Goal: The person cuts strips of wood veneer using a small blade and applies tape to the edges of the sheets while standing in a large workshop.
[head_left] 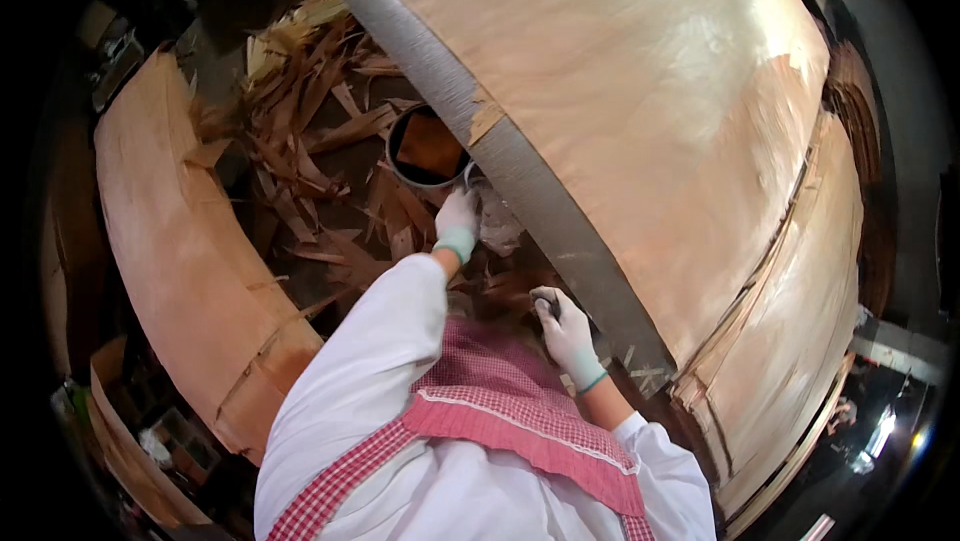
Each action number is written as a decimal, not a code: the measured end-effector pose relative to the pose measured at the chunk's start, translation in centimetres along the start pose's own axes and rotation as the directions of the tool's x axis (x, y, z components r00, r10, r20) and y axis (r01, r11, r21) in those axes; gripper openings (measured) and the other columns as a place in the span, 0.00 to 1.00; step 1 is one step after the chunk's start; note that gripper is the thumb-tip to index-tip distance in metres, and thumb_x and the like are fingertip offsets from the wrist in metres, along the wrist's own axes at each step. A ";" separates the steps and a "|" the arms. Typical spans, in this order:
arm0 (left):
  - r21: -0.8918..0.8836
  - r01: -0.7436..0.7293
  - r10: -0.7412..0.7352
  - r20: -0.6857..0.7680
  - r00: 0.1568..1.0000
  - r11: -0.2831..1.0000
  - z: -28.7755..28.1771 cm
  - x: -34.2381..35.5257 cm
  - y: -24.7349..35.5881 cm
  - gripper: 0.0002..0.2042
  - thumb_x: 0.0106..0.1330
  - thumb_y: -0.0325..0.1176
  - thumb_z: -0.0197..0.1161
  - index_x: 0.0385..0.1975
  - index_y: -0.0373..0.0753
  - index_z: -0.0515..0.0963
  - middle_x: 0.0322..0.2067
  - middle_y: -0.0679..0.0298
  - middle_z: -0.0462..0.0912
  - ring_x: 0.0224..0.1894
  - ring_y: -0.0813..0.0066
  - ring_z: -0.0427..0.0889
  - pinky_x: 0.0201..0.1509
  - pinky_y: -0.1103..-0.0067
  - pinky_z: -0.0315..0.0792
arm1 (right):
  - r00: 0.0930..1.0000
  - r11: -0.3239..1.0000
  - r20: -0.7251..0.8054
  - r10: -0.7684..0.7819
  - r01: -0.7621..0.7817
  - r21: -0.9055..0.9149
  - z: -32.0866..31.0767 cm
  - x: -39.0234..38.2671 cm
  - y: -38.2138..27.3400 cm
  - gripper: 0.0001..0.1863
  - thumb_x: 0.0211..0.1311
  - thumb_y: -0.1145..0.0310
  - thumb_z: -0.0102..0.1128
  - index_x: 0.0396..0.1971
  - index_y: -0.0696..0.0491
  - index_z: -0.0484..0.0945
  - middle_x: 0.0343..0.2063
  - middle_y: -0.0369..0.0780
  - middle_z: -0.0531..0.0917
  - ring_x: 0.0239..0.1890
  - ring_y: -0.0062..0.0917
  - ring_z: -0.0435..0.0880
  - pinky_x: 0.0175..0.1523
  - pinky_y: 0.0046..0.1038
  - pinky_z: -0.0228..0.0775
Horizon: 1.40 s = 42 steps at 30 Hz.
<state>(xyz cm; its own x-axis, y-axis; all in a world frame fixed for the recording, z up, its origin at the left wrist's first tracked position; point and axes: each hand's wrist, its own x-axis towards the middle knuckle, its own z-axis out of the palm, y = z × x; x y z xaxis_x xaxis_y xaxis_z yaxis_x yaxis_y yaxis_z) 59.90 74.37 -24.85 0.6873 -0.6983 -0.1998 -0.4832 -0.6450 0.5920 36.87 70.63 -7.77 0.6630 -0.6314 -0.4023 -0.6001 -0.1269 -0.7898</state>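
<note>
Both my hands wear white gloves with green cuffs. My left hand [458,216] reaches forward beside a round bucket [397,166], its fingers closed near the rim. A thin pale curved piece [468,173] shows at those fingertips; I cannot tell whether it is part of the bucket. Inside the bucket lies an orange-brown piece [430,146] against a dark interior. My right hand [567,333] is closed around a small dark object [546,301], beside the grey edge [570,221] of a worktable. Large thin wood veneer sheets [640,121] cover that table.
Torn veneer scraps [310,131] litter the floor around the bucket. A crumpled translucent plastic piece [498,226] sits between my left hand and the table. Another veneer stack [190,251] curves along the left. More layered veneer [790,341] hangs at the right side.
</note>
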 end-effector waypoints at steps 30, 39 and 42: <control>-0.524 -0.566 0.652 0.758 0.031 0.636 -10.8 -19.3 20.6 0.15 0.71 0.43 0.54 0.39 0.37 0.78 0.31 0.52 0.81 0.37 0.59 0.80 0.43 0.69 0.72 | 0.920 0.900 -0.296 -0.256 0.115 -0.420 -15.9 -27.9 5.4 0.12 0.50 0.72 0.65 0.37 0.50 0.81 0.34 0.44 0.82 0.39 0.37 0.83 0.44 0.34 0.75; -0.471 -0.640 0.655 0.752 0.069 0.607 -9.8 -23.3 22.0 0.09 0.67 0.34 0.52 0.33 0.37 0.77 0.27 0.53 0.80 0.33 0.57 0.81 0.40 0.66 0.72 | 0.831 0.943 -0.498 -0.249 0.091 -0.320 -13.6 -28.5 6.8 0.27 0.49 0.82 0.58 0.53 0.51 0.76 0.58 0.48 0.73 0.61 0.42 0.71 0.65 0.38 0.63; -0.389 -0.618 0.588 0.795 0.150 0.683 -9.4 -25.5 22.6 0.12 0.67 0.39 0.54 0.34 0.36 0.78 0.28 0.52 0.81 0.36 0.56 0.81 0.41 0.66 0.72 | 0.899 0.930 -0.291 -0.328 0.253 -0.268 -7.4 -25.5 2.9 0.18 0.56 0.74 0.59 0.48 0.53 0.76 0.45 0.48 0.80 0.49 0.42 0.79 0.51 0.37 0.72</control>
<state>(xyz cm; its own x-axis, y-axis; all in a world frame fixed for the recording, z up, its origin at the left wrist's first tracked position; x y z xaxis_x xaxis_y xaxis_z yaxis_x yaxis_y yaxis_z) 36.60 80.50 0.98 -0.6119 -0.7310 -0.3021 -0.5439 0.1116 0.8317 14.90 80.69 3.61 0.6628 -0.7481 0.0322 -0.5104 -0.4828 -0.7116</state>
